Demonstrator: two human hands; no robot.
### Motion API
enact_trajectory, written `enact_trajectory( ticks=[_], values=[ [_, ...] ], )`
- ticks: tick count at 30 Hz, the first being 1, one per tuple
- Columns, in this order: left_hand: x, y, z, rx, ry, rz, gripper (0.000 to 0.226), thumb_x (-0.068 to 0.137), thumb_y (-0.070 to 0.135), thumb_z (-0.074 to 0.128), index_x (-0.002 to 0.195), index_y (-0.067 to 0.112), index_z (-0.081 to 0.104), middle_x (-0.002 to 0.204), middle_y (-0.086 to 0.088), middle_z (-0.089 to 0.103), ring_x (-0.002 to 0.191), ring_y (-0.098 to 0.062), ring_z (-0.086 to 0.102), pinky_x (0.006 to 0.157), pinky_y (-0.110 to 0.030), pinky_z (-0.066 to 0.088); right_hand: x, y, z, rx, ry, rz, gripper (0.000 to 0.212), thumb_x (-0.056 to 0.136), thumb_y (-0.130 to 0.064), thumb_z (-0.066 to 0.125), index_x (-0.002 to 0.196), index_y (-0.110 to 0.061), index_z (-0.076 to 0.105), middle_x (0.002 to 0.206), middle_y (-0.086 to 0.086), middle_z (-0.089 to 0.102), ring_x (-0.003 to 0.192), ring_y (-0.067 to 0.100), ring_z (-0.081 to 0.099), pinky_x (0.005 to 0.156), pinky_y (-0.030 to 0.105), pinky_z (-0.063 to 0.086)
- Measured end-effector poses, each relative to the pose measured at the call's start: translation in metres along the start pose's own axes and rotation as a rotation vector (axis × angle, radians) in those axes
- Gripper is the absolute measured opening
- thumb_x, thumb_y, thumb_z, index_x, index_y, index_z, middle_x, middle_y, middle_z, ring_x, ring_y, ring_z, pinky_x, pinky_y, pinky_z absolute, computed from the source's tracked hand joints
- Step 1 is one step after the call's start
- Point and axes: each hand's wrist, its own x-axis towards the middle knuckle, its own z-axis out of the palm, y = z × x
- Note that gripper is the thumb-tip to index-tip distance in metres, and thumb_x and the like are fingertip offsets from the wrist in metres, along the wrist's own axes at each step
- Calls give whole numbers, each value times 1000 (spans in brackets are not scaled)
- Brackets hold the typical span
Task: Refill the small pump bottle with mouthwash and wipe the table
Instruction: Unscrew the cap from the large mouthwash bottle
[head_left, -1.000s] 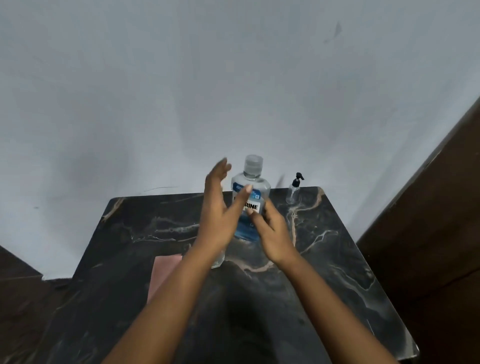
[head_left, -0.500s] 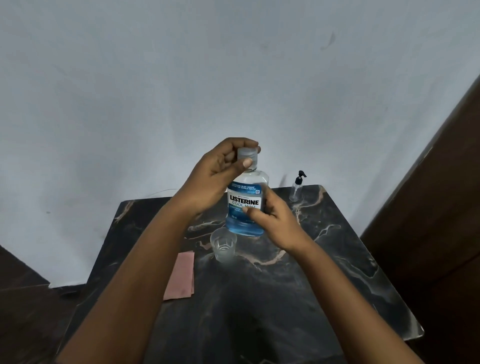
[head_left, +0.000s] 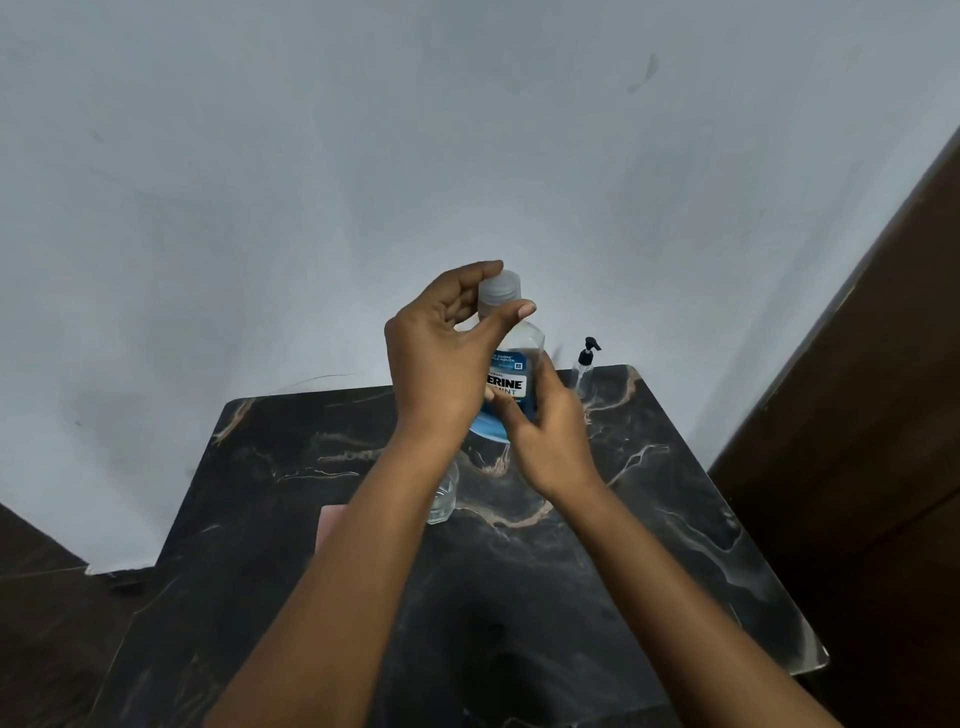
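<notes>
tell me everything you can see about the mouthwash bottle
The clear plastic mouthwash bottle, holding blue liquid in its lower part, has a blue-and-white label and a translucent grey cap. It is held roughly upright above the dark marble table. The left hand curls its fingers and thumb round the cap; the right hand grips the body.

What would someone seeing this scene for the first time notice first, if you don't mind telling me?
Most striking is the clear plastic mouthwash bottle with blue liquid, held up at the centre: the left hand pinches its translucent cap while the right hand grips its body. Beneath lies the dark marble-patterned table, with a small clear pump bottle with a black top at its far right corner.
</notes>
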Motion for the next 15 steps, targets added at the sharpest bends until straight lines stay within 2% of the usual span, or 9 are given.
enact_trajectory(
  ticks=[2,6,8,10,12,15],
  values=[
    [-4,0,10,2,70,2,36,70,19,87,104,21,74,96,9,77,92,-4,73,88,-25,57,0,3,-3,-47,57,-18,33,86,-13,63,118,-14,56,94,-12,68,82,-7,64,71,9,47],
    [-10,0,31,-30,145,-7,33,71,16,86,102,19,74,96,9,76,93,-1,73,85,-17,56,1,6,-7,-72,140,-32,31,86,-12,58,117,-13,56,98,-4,71,88,7,68,75,25,56],
    [-11,1,36,-13,134,-9,32,72,16,86,101,22,73,96,11,76,94,1,72,85,-15,55,0,8,-8,-82,167,-23,31,85,-15,57,116,-14,56,96,-4,71,85,7,68,73,27,56],
    [-2,2,35,41,5,-14,31,74,18,84,101,23,72,97,11,76,94,-1,72,88,-19,55,3,12,-14,-88,153,14,31,86,-15,60,117,-15,56,96,-5,71,85,7,68,75,30,56],
    [14,2,28,84,-188,-33,29,77,19,82,101,25,68,98,9,75,95,-8,72,92,-28,56,9,14,-25,-6,36,79,32,88,-14,65,119,-16,55,102,-4,71,94,10,69,85,38,56],
    [32,4,17,-46,-485,-108,19,94,18,63,113,16,59,115,0,73,111,-13,68,97,-29,54,20,15,-42,133,-158,132,37,91,-15,65,123,-27,53,115,-6,70,107,10,67,96,39,54]
  ],
)
